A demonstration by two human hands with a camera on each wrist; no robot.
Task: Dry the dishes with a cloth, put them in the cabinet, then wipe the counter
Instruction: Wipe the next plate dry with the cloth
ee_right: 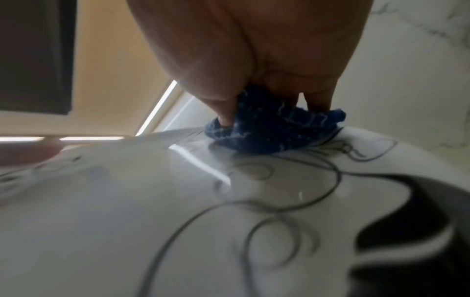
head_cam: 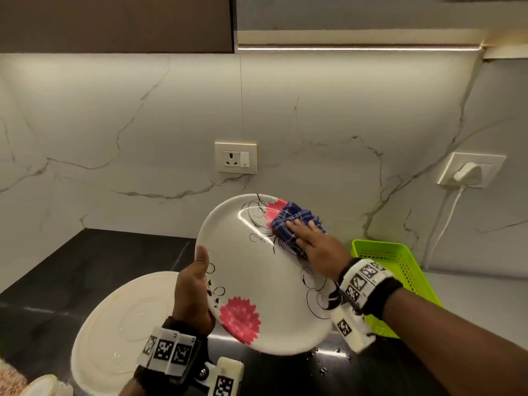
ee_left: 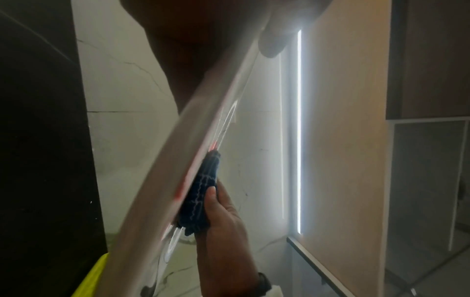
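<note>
A white plate (head_cam: 257,270) with pink flowers and black swirls is tilted up over the dark counter (head_cam: 85,267). My left hand (head_cam: 200,278) grips its left rim, thumb on the front face, fingers hidden behind. My right hand (head_cam: 305,232) presses a bunched blue checked cloth (head_cam: 294,218) against the plate's upper right part. In the right wrist view the thumb and fingers (ee_right: 318,100) pinch the cloth (ee_right: 267,130) on the plate (ee_right: 178,221). The left wrist view shows the plate (ee_left: 178,170) edge-on, with the cloth (ee_left: 206,186) under my right hand (ee_left: 223,217).
A plain cream plate (head_cam: 114,332) lies upside down on the counter at lower left. A green perforated basket (head_cam: 400,270) stands at the right. Water drops (head_cam: 323,364) dot the counter under the held plate. The marble wall carries a socket (head_cam: 235,158) and a plugged charger (head_cam: 468,172). A dark cabinet (head_cam: 114,21) hangs above.
</note>
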